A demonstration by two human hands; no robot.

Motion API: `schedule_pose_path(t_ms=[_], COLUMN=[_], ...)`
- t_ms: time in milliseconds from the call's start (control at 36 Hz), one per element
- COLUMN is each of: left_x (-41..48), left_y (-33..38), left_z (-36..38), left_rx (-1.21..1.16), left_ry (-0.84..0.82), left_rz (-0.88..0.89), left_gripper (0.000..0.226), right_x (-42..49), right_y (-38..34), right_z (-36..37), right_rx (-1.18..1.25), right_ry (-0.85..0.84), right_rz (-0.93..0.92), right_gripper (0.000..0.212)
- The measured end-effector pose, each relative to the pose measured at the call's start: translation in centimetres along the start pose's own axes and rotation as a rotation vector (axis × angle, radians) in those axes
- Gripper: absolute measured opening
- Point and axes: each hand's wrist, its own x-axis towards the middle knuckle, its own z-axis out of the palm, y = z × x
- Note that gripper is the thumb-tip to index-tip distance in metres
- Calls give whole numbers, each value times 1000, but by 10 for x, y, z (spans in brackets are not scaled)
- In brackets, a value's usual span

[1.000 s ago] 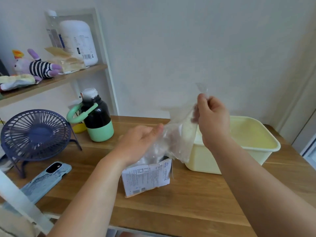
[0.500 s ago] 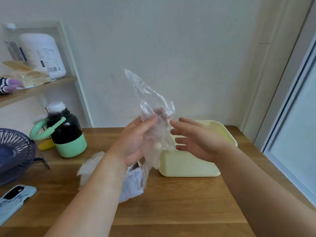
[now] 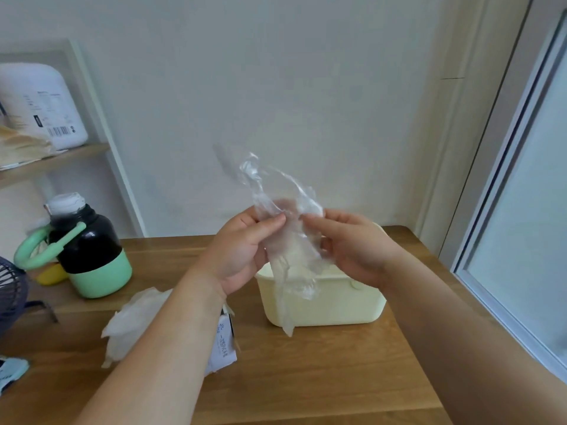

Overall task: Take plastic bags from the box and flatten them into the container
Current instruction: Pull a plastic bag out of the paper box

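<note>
I am holding the crumpled bag (image 3: 293, 265) above the container (image 3: 337, 305), my left hand (image 3: 245, 253) pinching its nine o'clock edge, my right hand (image 3: 352, 250) gripping, I think, the three o'clock edge. I am aiming to spread both edges evenly before lowering it.

Soft, even daylight comes from the window (image 3: 527, 228) on the right and leaves only faint shadows on the wooden surface (image 3: 306, 378). The wall (image 3: 306, 87) looks pale and washed. The whole view is slightly soft, and the upper end of the plastic bag (image 3: 288, 246) is blurred. Wide-angle distortion bends the shelf post (image 3: 101, 133) and the window frame.
</note>
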Motion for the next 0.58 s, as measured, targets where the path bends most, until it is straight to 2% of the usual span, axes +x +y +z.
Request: schedule_pose_path(t_ms=[83,167,306,389,472,528,583], left_x=[4,9,14,15,10,8,7], left_y=[0,2,8,11,15,12,8], left_z=[-4,-10,-16,-21,-19,-21,-21], left_rx=[91,142,117,81,45,121,172], left_ry=[63,151,199,207,131,83,68], left_rz=[-13,-18,12,25,-42,-139,-191], left_gripper=[21,17,18,19,4,40,65], right_x=[2,8,18,23,23,24,25], right_y=[-5,-7,-8,-6,-6,-7,-7], right_z=[-7,-14,-16,-16,-11,-8,-6], right_rx=[81,57,116,192,230,275,320], right_ry=[105,215,315,295,220,140,54], right_rz=[-46,-69,-129,-130,-124,-118,-101], right_gripper=[13,15,18,17,16,18,19])
